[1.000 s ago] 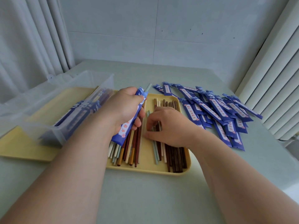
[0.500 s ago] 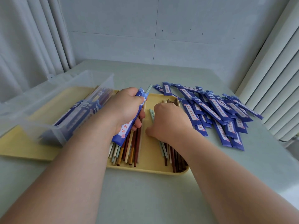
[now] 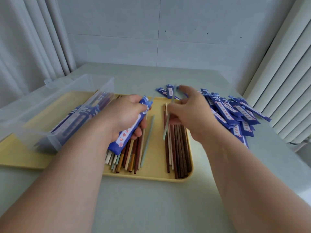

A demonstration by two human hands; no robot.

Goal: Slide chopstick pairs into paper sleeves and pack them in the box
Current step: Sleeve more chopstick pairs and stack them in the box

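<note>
My left hand (image 3: 125, 115) is shut on a blue paper sleeve (image 3: 128, 130) with a pale chopstick tip poking out of its top, held over the yellow tray (image 3: 153, 167). My right hand (image 3: 191, 115), blurred, pinches a light green chopstick (image 3: 168, 120) lifted above the dark brown chopsticks (image 3: 179, 148) on the tray's right side. Another light green chopstick (image 3: 147, 140) lies in the tray's middle. Mixed brown and cream chopsticks (image 3: 124, 158) lie under my left hand. The clear plastic box (image 3: 55, 106) at the left holds several sleeved pairs.
A heap of blue paper sleeves (image 3: 234, 113) lies on the grey-green table right of the tray. A second yellow tray (image 3: 16, 157) sits under the box. Curtains hang at the left, a white radiator (image 3: 282, 81) at the right.
My right hand has risen from the dark chopsticks and moved back and right, lifting a light green chopstick. The left hand with the sleeve has hardly moved.
</note>
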